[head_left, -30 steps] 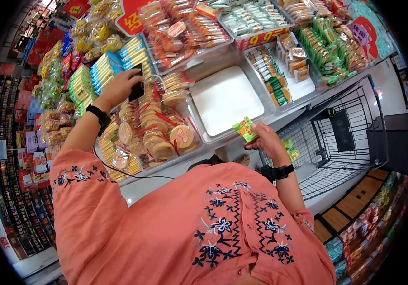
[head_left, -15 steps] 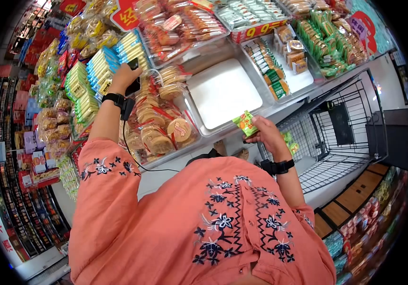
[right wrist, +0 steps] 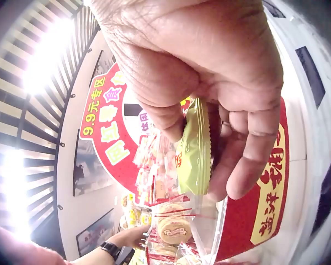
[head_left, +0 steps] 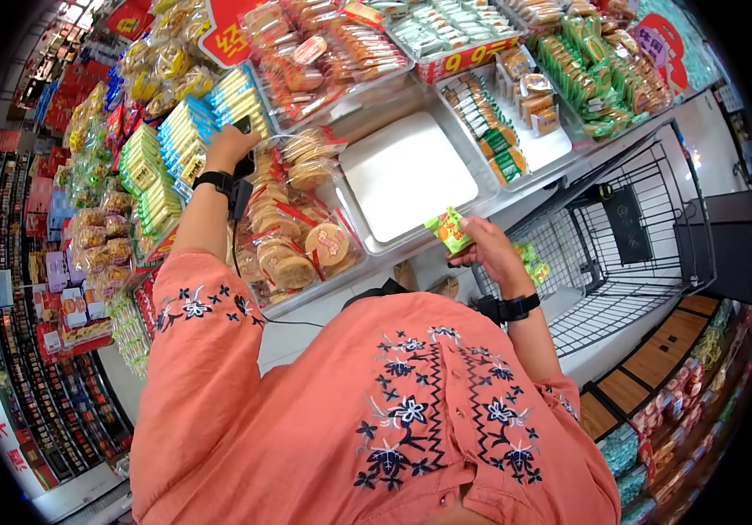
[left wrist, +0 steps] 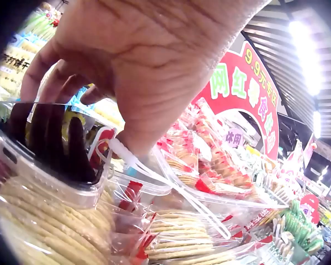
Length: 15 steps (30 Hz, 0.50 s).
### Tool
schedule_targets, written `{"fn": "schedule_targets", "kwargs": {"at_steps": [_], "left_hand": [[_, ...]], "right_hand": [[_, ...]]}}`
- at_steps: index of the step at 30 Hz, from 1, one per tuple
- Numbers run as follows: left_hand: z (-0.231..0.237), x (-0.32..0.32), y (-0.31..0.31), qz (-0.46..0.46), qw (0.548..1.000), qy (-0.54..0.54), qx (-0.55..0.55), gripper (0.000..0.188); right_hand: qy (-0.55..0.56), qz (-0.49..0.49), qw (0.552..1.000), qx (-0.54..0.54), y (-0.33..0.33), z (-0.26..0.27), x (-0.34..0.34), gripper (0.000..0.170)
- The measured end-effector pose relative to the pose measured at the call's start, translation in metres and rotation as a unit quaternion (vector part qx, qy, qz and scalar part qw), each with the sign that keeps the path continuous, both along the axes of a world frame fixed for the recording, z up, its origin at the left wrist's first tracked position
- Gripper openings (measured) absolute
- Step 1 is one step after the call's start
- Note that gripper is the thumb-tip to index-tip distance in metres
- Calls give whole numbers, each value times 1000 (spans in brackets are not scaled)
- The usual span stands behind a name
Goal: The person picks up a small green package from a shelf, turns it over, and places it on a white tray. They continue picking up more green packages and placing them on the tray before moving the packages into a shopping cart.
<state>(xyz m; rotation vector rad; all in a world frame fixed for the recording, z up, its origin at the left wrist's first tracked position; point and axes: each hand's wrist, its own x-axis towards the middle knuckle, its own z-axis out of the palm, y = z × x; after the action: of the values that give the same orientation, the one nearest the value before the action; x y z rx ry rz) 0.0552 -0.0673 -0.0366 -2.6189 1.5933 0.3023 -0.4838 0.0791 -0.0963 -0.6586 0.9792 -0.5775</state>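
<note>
My left hand (head_left: 231, 147) holds a dark-screened phone (head_left: 245, 159) over the packaged biscuits on the left side of the display. In the left wrist view, the phone (left wrist: 55, 146) has a clear case with a white strap at one corner; the thumb is by that corner and the curled fingers reflect in the screen. Round biscuits in clear bags (left wrist: 55, 221) lie right beneath it. Between thumb and fingers, my right hand (head_left: 491, 252) pinches a small green snack packet (head_left: 449, 231) at the front edge of the display. Its crimped edge (right wrist: 207, 149) shows in the right wrist view.
A bin with a bare white base (head_left: 411, 175) lies between the bagged biscuits and a bin of wrapped snacks (head_left: 485, 122). A wire shopping cart (head_left: 612, 236) with green packets stands at the right. A thin cable (head_left: 293, 323) runs from the left wrist.
My left forearm has swung inward, so the hand now comes at the phone from nearer the body. The right hand keeps its pinch on the green packet. The view has shifted slightly.
</note>
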Motion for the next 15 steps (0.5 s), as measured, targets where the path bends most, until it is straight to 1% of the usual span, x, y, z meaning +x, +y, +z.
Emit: {"fn": "schedule_targets", "kwargs": {"at_steps": [6,9,12,15], "left_hand": [[-3,-10,8,42,999,0,-22,87],[0,-18,13,53,998,-9,-44,85],[-5,-11,11,47,998,-11,-38,91],[2,-2,12,30,999,33,-25,100]], "right_hand": [[-3,7,1000,0,1,-3,-2,40],[-3,9,1000,0,2,-4,-3,40],[4,11,1000,1,2,-4,-3,41],[6,11,1000,2,2,-5,-2,41]]}}
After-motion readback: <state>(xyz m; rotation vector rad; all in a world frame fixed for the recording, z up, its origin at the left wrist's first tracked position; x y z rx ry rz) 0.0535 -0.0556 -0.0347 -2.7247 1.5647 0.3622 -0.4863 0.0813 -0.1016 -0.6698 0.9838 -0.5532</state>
